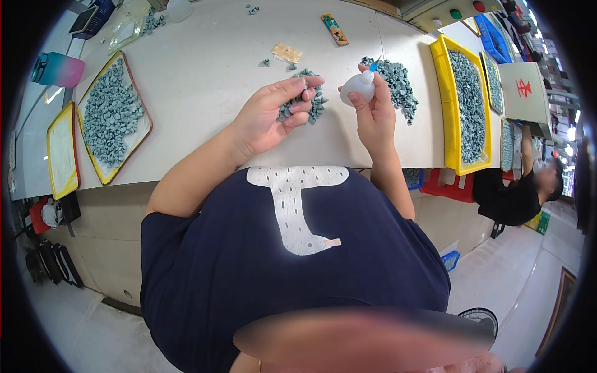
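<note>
My right hand (377, 121) is closed round a small white squeeze bottle (359, 91), which is tilted and has a blue needle tip (374, 66) pointing up and away. To its left, my left hand (273, 112) is raised with thumb and fingers curled together. Whatever lies between those fingertips is too small to make out. Just behind and below the left fingers is a little heap of grey-green stone-like pieces (316, 107), partly covered by the hand. A second heap of the same pieces (399, 87) lies beyond my right hand.
A tray of pieces (112, 115) and a yellow-rimmed tray (62, 152) lie left, near a teal-pink bottle (65, 69). A yellow bin (449, 105) of pieces stands right. A patterned packet (334, 30) and tan card (286, 52) lie farther back. Another person (513, 193) sits far right.
</note>
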Demonstrator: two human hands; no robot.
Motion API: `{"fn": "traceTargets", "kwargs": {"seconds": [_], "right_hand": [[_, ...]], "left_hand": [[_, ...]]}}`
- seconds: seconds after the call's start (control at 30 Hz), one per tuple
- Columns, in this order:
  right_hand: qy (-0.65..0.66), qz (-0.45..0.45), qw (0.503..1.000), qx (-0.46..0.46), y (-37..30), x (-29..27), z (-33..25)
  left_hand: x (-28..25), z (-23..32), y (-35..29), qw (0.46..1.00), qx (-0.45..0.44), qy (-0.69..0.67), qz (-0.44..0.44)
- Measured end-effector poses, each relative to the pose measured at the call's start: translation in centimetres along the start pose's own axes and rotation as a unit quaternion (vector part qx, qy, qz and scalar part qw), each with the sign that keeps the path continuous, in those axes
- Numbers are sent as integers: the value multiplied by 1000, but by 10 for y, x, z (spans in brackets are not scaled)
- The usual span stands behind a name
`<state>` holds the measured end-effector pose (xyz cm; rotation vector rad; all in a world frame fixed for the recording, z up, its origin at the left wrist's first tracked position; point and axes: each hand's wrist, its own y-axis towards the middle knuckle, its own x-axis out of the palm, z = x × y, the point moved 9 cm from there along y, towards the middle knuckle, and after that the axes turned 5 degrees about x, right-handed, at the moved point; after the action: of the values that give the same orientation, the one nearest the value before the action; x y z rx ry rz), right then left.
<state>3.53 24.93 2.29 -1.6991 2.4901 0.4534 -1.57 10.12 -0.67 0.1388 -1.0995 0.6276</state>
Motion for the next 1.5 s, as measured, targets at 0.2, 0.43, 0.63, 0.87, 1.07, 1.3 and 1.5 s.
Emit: {"fn": "traceTargets", "kwargs": {"seconds": [0.2,0.43,0.63,0.87,1.07,1.3,1.5], "right_hand": [[4,4,1000,12,-1,0,-4],[-80,27,996,-23,-2,-5,-13],[-174,33,978,-106,0,-7,-36],[-241,59,957,-150,-4,-14,-62],[-301,58,933,-187,-5,-16,-75],[-437,57,861,-253,-9,-7,-96],[-467,64,834,-285,-9,-1,-106]], "left_hand": [[-3,-2,1,1000,6,5,4],[-6,-2,2,999,27,-17,24],[-8,-2,3,1000,13,4,22],[-10,-5,4,999,-4,-34,16],[-17,-11,5,998,-18,-56,22],[-20,-11,6,996,-12,-76,38],[-22,-11,5,995,-12,-76,58]]}}
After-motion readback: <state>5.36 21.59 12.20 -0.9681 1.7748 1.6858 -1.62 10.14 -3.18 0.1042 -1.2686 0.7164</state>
